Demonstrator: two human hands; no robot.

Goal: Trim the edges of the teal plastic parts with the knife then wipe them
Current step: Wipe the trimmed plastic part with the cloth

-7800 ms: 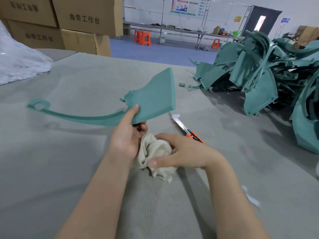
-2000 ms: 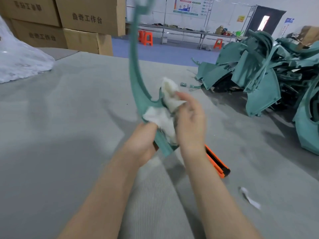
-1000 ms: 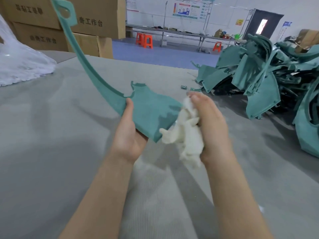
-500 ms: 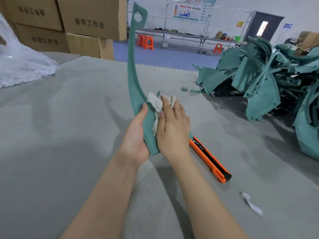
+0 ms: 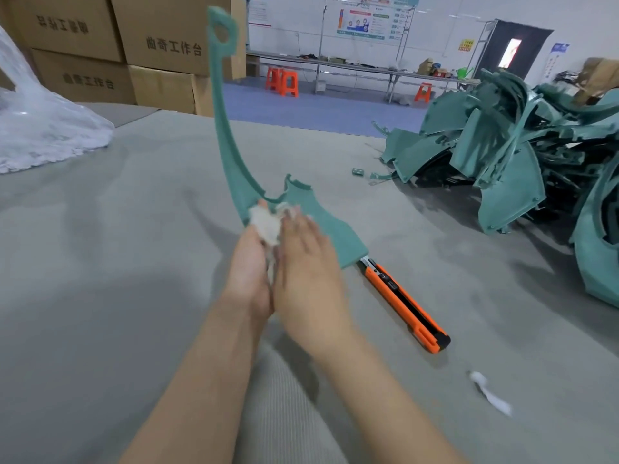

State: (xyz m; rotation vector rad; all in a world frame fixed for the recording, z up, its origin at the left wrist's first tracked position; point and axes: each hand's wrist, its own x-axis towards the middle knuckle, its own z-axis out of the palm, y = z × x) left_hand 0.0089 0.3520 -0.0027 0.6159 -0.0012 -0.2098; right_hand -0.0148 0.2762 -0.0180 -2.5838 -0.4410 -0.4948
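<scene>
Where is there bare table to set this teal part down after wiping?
Widest bare mat: left of the teal part in your left hand, to the white plastic heap. Right is crowded: knife, white scrap, teal pile.

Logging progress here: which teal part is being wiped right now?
The part with the long looped arm, upright in the left hand, the right hand pressing the cloth on it; the others lie piled at right.

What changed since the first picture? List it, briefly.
The teal part swung from level to upright, loop end up, gripped by the left hand. The right hand raised the cloth and presses it against the part. The knife and pile of parts stayed put.
</scene>
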